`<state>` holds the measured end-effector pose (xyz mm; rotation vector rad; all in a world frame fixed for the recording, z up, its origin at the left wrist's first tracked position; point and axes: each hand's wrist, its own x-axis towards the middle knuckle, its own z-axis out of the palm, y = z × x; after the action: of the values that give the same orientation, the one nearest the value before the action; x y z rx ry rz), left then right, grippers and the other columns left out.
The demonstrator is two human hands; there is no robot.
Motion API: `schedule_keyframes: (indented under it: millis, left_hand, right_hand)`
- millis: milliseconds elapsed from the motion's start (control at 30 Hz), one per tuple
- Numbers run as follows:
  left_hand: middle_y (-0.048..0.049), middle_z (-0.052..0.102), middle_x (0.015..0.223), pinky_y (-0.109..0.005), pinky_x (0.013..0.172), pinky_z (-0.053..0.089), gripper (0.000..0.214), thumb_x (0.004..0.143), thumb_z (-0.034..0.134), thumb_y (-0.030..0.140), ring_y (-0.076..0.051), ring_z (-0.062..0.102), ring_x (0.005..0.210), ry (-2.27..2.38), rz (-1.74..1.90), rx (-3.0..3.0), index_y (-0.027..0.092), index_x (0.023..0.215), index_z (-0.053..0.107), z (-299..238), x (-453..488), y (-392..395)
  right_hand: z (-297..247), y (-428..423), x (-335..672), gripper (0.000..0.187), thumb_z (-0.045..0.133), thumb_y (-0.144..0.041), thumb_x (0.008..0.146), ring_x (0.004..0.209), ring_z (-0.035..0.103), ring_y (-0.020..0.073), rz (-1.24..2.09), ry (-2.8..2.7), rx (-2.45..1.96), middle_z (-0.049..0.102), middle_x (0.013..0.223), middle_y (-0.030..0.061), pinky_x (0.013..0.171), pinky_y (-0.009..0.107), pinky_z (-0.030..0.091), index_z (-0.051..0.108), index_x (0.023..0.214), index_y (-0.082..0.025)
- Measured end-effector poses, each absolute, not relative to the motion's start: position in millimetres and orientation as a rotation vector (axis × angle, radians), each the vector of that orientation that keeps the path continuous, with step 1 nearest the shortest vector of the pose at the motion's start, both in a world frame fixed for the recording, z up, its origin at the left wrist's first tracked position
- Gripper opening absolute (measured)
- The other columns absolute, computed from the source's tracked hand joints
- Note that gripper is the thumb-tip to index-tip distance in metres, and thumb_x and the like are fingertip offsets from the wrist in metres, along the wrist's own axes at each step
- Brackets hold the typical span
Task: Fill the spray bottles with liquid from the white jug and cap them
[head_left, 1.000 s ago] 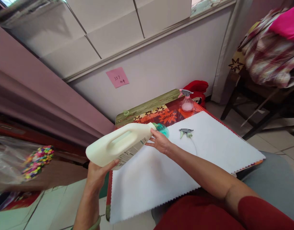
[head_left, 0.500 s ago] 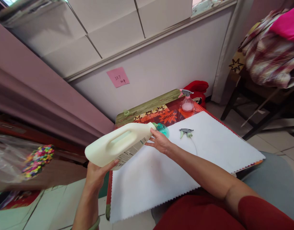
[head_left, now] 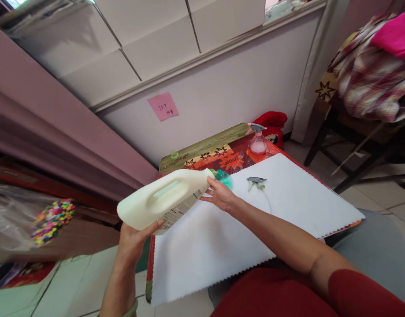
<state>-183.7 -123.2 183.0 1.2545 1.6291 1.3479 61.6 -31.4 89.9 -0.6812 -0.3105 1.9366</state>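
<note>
A large cream jug-style bottle (head_left: 165, 193) with a moulded handle and a printed label is tilted nearly flat over the table. My left hand (head_left: 136, 237) supports its base end from below, thumb along the label side. Around the neck, my right hand (head_left: 220, 193) grips with the thumb on the near side. The green mouth of the jug meets the top of a clear green spray bottle body (head_left: 225, 178); my right hand partly hides both. To the right, a grey and green spray trigger head (head_left: 257, 182) with a thin tube lies on the white sheet.
The white sheet (head_left: 202, 259) covers most of a red patterned table. A pink spray bottle (head_left: 258, 141) stands at the back right, and a small green cap (head_left: 174, 155) rests at the back left. A bag of colourful beads (head_left: 53, 222) hangs at left; a grey stool (head_left: 374, 259) stands right.
</note>
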Motion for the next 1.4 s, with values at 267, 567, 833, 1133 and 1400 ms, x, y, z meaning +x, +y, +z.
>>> schedule_keyframes:
  millis: [267, 567, 833, 1133, 1400]
  left_hand:
    - [-0.0143, 0.066, 0.134, -0.049, 0.104, 0.052, 0.090, 0.049, 0.096, 0.022, -0.037, 0.061, 0.124, 1.618, 1.339, 1.281, 0.018, 0.132, 0.064, 184.6, -182.6, -123.3]
    - [-0.0135, 0.067, 0.133, -0.049, 0.104, 0.052, 0.084, 0.049, 0.095, 0.022, -0.037, 0.061, 0.124, 1.625, 1.344, 1.268, 0.018, 0.128, 0.066, 181.7, -184.0, -123.1]
    - [-0.0139, 0.066, 0.133, -0.048, 0.101, 0.054, 0.088, 0.049, 0.095, 0.026, -0.036, 0.061, 0.123, 1.640, 1.317, 1.289, 0.017, 0.131, 0.064, 185.9, -181.6, -124.2]
    - [-0.0133, 0.068, 0.131, -0.047, 0.102, 0.054, 0.085, 0.049, 0.095, 0.021, -0.035, 0.063, 0.121, 1.625, 1.351, 1.259, 0.017, 0.129, 0.065, 181.2, -185.4, -124.2]
    - [-0.0123, 0.067, 0.133, -0.047, 0.104, 0.053, 0.083, 0.051, 0.095, 0.020, -0.034, 0.062, 0.123, 1.618, 1.344, 1.267, 0.018, 0.128, 0.065, 183.4, -183.4, -123.9]
  right_hand:
    - [90.8, -31.8, 62.9, 0.019, 0.065, -0.039, 0.092, 0.102, 0.065, 0.0204, 1.948, -0.302, -0.679, 0.060, 0.130, 0.0031, 0.101, 0.059, 0.051, 0.062, 0.105, -0.026]
    - [88.3, -29.9, 63.0, 0.023, 0.071, -0.041, 0.087, 0.105, 0.065, 0.0215, 1.951, -0.300, -0.670, 0.063, 0.125, 0.0034, 0.101, 0.058, 0.052, 0.061, 0.103, -0.026]
    - [88.8, -30.5, 63.1, 0.020, 0.069, -0.040, 0.089, 0.102, 0.066, 0.0201, 1.951, -0.291, -0.676, 0.061, 0.127, 0.0027, 0.101, 0.058, 0.052, 0.063, 0.103, -0.027]
    - [89.5, -30.5, 63.5, 0.022, 0.068, -0.040, 0.090, 0.101, 0.065, 0.0195, 1.961, -0.304, -0.669, 0.061, 0.129, 0.0030, 0.101, 0.057, 0.052, 0.062, 0.106, -0.026]
    - [90.1, -30.7, 63.7, 0.021, 0.069, -0.040, 0.088, 0.103, 0.065, 0.0211, 1.954, -0.298, -0.672, 0.062, 0.126, 0.0037, 0.100, 0.058, 0.052, 0.064, 0.103, -0.026]
